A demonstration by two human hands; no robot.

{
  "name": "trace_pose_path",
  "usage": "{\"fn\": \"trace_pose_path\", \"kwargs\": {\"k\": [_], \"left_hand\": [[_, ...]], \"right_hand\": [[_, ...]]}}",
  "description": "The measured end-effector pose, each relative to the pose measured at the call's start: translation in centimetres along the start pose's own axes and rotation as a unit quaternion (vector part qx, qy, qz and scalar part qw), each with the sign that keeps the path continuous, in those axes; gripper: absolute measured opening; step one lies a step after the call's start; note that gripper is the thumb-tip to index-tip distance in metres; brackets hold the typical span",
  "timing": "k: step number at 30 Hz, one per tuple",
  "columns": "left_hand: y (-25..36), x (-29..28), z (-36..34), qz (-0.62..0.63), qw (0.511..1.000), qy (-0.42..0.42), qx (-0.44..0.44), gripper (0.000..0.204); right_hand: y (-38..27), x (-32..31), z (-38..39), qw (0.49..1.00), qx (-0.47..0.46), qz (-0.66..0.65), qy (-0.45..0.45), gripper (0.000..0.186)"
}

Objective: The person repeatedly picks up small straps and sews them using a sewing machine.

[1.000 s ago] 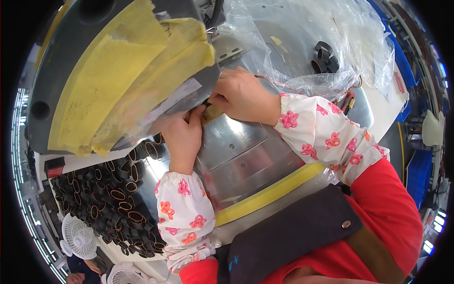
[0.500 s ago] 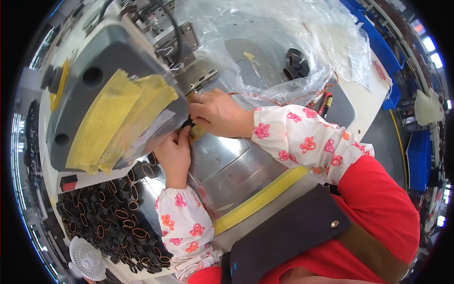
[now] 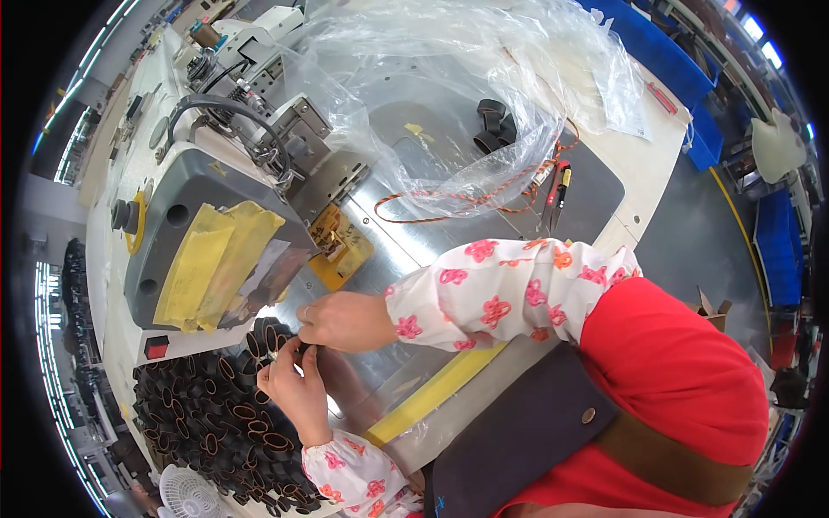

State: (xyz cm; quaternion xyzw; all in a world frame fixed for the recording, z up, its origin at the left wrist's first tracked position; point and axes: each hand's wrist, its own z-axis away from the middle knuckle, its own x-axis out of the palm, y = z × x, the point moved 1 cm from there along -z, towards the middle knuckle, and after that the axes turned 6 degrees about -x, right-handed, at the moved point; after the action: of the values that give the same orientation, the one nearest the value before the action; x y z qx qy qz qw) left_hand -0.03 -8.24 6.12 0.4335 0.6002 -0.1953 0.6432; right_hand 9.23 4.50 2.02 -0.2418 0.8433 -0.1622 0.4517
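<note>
At the upper edge of the heap of black band loops point(image 3: 207, 423), my two hands are close together. My left hand point(image 3: 298, 384) is closed, thumb and forefinger pinching a small black band piece point(image 3: 302, 347). My right hand point(image 3: 345, 322), wearing a ring, is closed at the same piece from above; its fingertips are partly hidden. A few more black loops point(image 3: 269, 335) with orange-brown edges lie just left of my fingers. Beyond my hands is the sewing machine point(image 3: 203, 186), with a yellow plate point(image 3: 345, 259) below its working head.
Clear plastic sheeting point(image 3: 389, 78) covers the far table, with black rolled bands point(image 3: 494, 128) beside it. An orange cord point(image 3: 449, 203) and red-handled snips point(image 3: 557, 186) lie to the right. A yellow strip point(image 3: 436, 393) runs along the near edge. A white fan point(image 3: 188, 494) stands lower left.
Both hands have come away from the machine's yellow plate, toward me, to the edge of the loop heap. The plate now shows uncovered. The whole view has shifted with my head.
</note>
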Motion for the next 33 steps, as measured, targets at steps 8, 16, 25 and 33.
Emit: {"fn": "trace_pose_path", "kwargs": {"k": [8,16,25,33], "left_hand": [[5.3,4.0,-3.1,0.086,0.980,0.096,0.153,0.036],[5.1,6.5,-5.4,0.069,0.990,0.096,0.079,0.030],[4.6,6.2,-5.4,0.097,0.993,0.057,0.041,0.021],[4.6,6.0,-5.0,0.339,0.940,-0.020,-0.002,0.022]], "right_hand": [[7.7,-19.1,6.9,0.949,0.186,0.254,0.028,0.011],[13.6,-24.2,11.7,0.870,0.340,0.335,-0.121,0.024],[12.0,-25.1,10.0,0.839,0.348,0.389,-0.157,0.018],[4.3,-18.4,3.4,0.991,0.095,0.094,0.012,0.010]]}}
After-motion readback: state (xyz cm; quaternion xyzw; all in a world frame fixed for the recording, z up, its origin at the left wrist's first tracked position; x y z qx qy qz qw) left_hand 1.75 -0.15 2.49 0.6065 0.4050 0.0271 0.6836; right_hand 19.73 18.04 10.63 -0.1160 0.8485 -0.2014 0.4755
